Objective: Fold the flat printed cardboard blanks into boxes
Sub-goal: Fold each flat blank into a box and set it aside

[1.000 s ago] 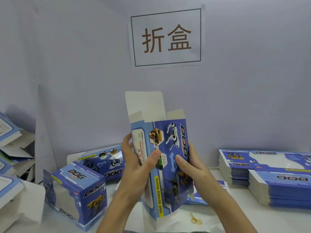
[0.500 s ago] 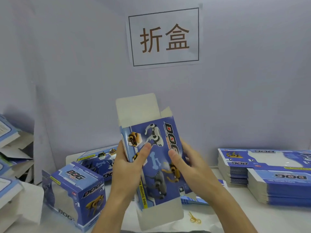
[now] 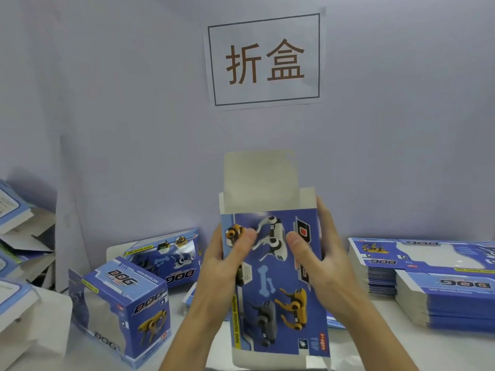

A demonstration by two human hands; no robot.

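- Nearest, two bare hands hold one printed blue box blank (image 3: 270, 277) upright in the air above the table (image 3: 401, 352), its picture side facing the person.
- The left hand (image 3: 222, 266) grips the left edge, thumb pressed on the printed face and fingers hidden behind.
- The right hand (image 3: 318, 261) grips the right edge the same way, thumb on the front, fingers wrapped round the side.
- The blank looks partly opened into a sleeve; a plain grey flap (image 3: 261, 180) stands up at the top and another hangs at the bottom, neither tucked.
- Risk, as I judge it: squeezing unevenly could crease the panel off its fold lines, or the sleeve could spring flat again if either thumb lets go.
- Just left on the table stands a finished box (image 3: 126, 306), with another box (image 3: 166, 255) lying behind it.
- Further left, more opened boxes (image 3: 16, 236) are heaped loosely.
- To the right sit two stacks of flat blanks (image 3: 439, 285), near the right forearm.
- Farthest, a paper sign (image 3: 265, 60) with two characters hangs on the wall.
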